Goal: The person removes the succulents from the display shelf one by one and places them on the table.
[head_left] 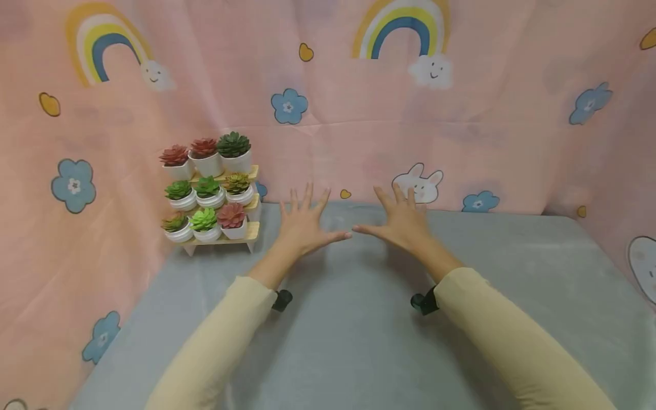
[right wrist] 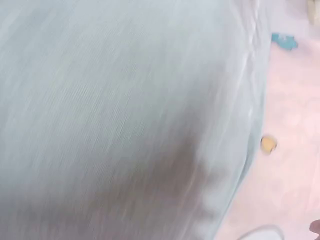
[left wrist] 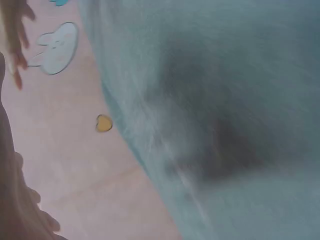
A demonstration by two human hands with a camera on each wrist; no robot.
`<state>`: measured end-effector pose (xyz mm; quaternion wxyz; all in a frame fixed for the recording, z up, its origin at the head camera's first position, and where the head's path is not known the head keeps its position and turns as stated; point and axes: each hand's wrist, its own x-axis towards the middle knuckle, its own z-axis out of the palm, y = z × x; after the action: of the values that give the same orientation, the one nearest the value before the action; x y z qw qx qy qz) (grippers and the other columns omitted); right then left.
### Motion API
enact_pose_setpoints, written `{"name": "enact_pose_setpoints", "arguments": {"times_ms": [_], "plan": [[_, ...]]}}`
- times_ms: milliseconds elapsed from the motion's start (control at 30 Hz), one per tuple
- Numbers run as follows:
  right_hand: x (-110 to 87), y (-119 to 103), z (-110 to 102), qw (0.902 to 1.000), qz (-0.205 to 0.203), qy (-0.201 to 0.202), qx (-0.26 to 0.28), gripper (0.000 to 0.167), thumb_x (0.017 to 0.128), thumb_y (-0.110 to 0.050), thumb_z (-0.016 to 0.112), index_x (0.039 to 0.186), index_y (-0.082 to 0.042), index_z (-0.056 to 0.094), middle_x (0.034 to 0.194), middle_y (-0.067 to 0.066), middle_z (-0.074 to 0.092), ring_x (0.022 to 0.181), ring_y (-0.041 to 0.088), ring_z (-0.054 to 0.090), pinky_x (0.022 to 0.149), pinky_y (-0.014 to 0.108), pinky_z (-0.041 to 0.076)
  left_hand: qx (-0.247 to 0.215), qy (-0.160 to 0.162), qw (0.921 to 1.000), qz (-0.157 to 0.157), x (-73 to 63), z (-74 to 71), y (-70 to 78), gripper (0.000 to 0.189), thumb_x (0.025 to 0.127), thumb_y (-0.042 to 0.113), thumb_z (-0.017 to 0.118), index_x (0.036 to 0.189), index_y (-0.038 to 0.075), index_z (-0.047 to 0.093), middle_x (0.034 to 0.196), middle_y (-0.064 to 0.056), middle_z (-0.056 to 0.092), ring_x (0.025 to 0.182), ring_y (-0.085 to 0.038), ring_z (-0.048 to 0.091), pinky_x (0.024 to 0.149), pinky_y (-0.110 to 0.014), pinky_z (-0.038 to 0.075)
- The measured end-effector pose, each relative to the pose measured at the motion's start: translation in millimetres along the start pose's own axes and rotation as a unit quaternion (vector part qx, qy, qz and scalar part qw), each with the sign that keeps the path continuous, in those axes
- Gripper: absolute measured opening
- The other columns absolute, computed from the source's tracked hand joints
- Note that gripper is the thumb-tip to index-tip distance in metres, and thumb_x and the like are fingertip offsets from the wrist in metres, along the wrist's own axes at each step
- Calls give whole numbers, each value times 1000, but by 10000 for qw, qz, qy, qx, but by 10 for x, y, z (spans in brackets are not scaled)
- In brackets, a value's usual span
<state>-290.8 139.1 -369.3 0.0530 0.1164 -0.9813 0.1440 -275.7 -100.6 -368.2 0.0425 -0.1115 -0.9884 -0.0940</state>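
Observation:
Both hands are held out over the grey-covered table (head_left: pixel 338 341), fingers spread and nothing in them. The left hand (head_left: pixel 302 228) has its thumb pointing right, toward the other hand. Opposite it, the right hand (head_left: pixel 405 225) points its thumb left, and a small gap parts the two thumb tips. To the left of the left hand stands a three-tier wooden rack (head_left: pixel 251 232) of small potted succulents. Among them are a dark green succulent (head_left: pixel 234 145) on top and a bright green succulent (head_left: pixel 204 218) on the lowest tier. In the left wrist view, the left hand (left wrist: pixel 20 190) shows along the left edge.
A pink curtain (head_left: pixel 338 154) printed with rainbows, flowers and a rabbit hangs behind the table and along its sides. Dark wrist-camera mounts (head_left: pixel 424 302) stick out beneath the cream sleeves (head_left: pixel 502 330). The rack stands near the table's back left corner.

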Motion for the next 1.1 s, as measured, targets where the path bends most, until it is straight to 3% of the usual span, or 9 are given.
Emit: {"name": "enact_pose_setpoints", "arguments": {"times_ms": [233, 367, 500, 600, 667, 767, 900, 1000, 1100], "plan": [[118, -500, 161, 9906, -410, 645, 1137, 108, 77, -77, 67, 162, -25, 23, 167, 20, 22, 154, 49, 14, 119, 74, 25, -397, 824, 9956, 223, -580, -272, -461, 114, 78, 78, 65, 163, 33, 5, 172, -9, 7, 159, -38, 3, 128, -65, 10], [181, -779, 274, 9760, -592, 796, 1938, 107, 78, -74, 69, 162, -28, 21, 168, 14, 22, 156, 42, 16, 118, 72, 30, -729, 1739, 9809, 484, -854, -344, -789, 111, 78, 60, 80, 163, 20, 20, 166, -15, 27, 155, -36, 23, 127, -60, 23], [237, -1055, 393, 9592, -740, 728, 2630, 109, 79, -71, 71, 163, -27, 17, 168, 9, 24, 153, 39, 27, 117, 67, 36, -1132, 3112, 9427, 396, -1069, -351, -1140, 100, 72, 38, 91, 152, 8, 41, 150, -20, 48, 140, -37, 43, 118, -57, 38], [264, -1274, 501, 9458, -771, 553, 3106, 109, 80, -67, 73, 163, -28, 15, 169, 7, 24, 153, 37, 30, 118, 65, 36, -1662, 3984, 9017, -238, -1202, -322, -1400, 91, 70, 30, 92, 145, 5, 48, 140, -22, 52, 129, -38, 48, 110, -54, 41], [280, -1391, 581, 9382, -751, 457, 3349, 109, 80, -63, 75, 163, -28, 14, 169, 6, 23, 154, 34, 27, 121, 64, 33, -2197, 4233, 8752, -803, -1241, -281, -1542, 89, 72, 28, 91, 145, 4, 46, 140, -23, 49, 127, -39, 46, 108, -53, 40], [313, -1558, 722, 9234, -845, 302, 3733, 109, 81, -55, 79, 163, -24, 14, 169, 5, 23, 154, 31, 28, 122, 60, 35, -3223, 3928, 8419, -1816, -1280, -211, -1724, 97, 78, 32, 88, 154, 10, 33, 151, -20, 35, 133, -36, 38, 113, -52, 39], [361, -1777, 936, 8949, -934, -15, 4365, 109, 82, -41, 84, 163, -20, 15, 168, 8, 25, 151, 32, 35, 118, 54, 43, -4272, 2863, 8103, -2810, -1270, -110, -1983, 116, 82, 43, 84, 162, 23, 2, 167, -14, 12, 150, -32, 26, 125, -51, 33], [374, -1933, 1094, 8770, -795, -299, 4730, 112, 80, -37, 86, 163, -23, 13, 168, 10, 25, 150, 33, 37, 116, 51, 46, -4887, 2341, 7891, -2892, -1215, -30, -2166, 123, 84, 36, 83, 162, 24, -12, 171, -11, 8, 155, -30, 25, 127, -45, 32], [368, -2069, 1231, 8671, -650, -525, 4910, 115, 79, -36, 88, 164, -23, 11, 168, 13, 25, 149, 36, 39, 115, 50, 47, -5332, 2171, 7757, -2586, -1152, 34, -2299, 118, 86, 19, 82, 162, 19, -9, 170, -10, 16, 154, -26, 29, 127, -38, 31]]}}
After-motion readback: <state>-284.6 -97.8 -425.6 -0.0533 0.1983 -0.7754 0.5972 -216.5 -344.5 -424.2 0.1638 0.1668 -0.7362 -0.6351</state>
